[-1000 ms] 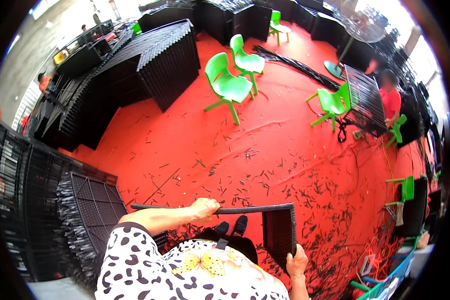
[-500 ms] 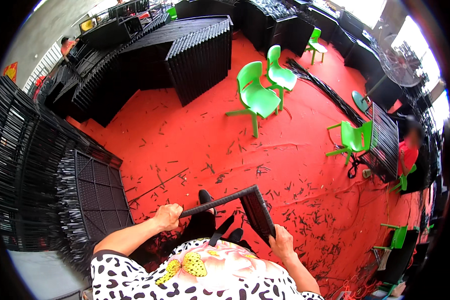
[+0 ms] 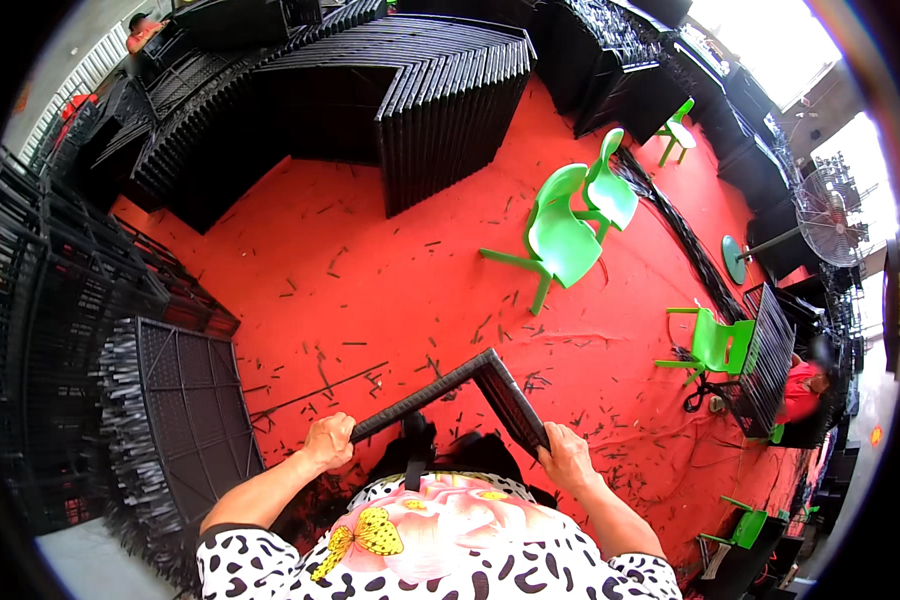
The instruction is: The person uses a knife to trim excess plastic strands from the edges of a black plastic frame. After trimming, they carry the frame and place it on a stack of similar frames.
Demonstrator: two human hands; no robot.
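Note:
I hold a black woven, angled frame (image 3: 420, 396) in front of my body, its corner pointing away from me. My left hand (image 3: 329, 441) is closed round the end of its left arm. My right hand (image 3: 566, 456) grips the near end of its right arm, which looks broader and flat-sided. The frame hangs above the red floor, touching only my hands. My fingertips are partly hidden behind the frame.
Stacks of similar black frames (image 3: 460, 110) stand ahead. A black woven panel (image 3: 195, 400) leans at left. Green chairs (image 3: 565, 235), a long bundle of black strips (image 3: 680, 225) and a fan (image 3: 830, 210) are to the right. A person in red (image 3: 800, 392) sits at far right.
My view has turned, so the chairs and stacks sit farther right. The frame's corner has shifted slightly left and farther away, and my right hand is a little higher. Both hands keep their hold.

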